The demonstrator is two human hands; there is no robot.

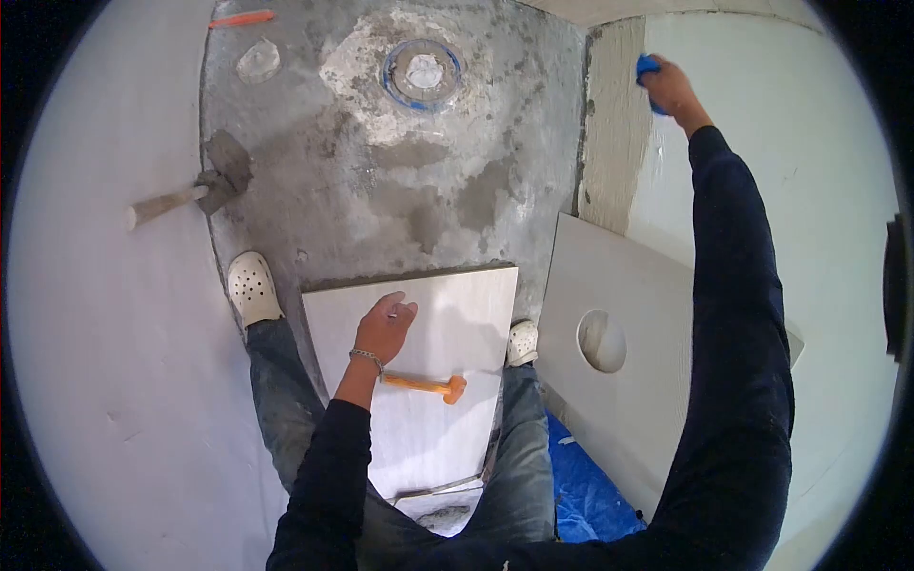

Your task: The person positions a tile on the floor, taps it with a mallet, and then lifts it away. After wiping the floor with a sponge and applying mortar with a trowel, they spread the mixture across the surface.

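My right hand [671,88] is closed round a blue cloth or sponge [647,68], held against the wall at the edge of a grey mortar strip [614,124]. My left hand [385,328] hovers over a pale tile [447,305], its fingers curled in; whether something small is between them I cannot make out. Just below the left wrist, an orange mallet [424,383] lies on the light tiles between my legs.
A tile with a round hole [638,285] leans at the right wall. A trowel with mortar [167,206] lies at left. A blue-ringed drain [423,74] is in the floor. An orange strip [243,18] lies top left, a blue sheet [586,490] bottom right.
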